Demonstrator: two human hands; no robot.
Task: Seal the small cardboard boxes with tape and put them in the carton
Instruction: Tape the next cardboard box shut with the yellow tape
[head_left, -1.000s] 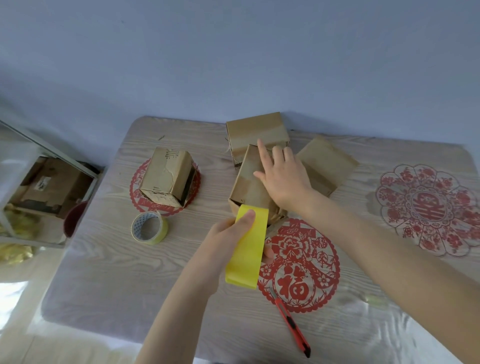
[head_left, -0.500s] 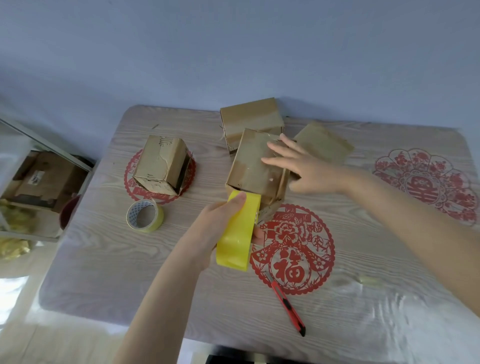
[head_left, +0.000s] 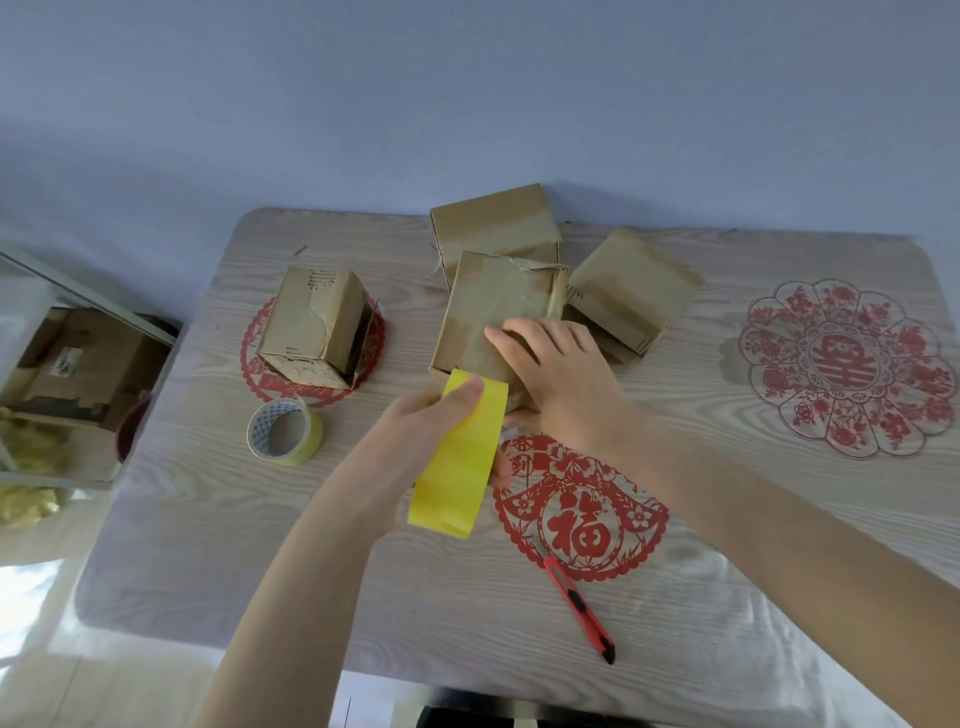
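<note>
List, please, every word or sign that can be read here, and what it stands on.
"福": the near red paper-cut.
"囍", seemingly: the floral paper-cut at right.
Too blurred: print on the left box, inside the idle tape roll, the carton's label.

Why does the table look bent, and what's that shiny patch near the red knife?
Head view: the wide-angle lens bows the table edges; its glossy cover gives soft glare right of the red knife; daylight washes out the floor at lower left; the left hand gripping the yellow tape roll shows no motion blur.
</note>
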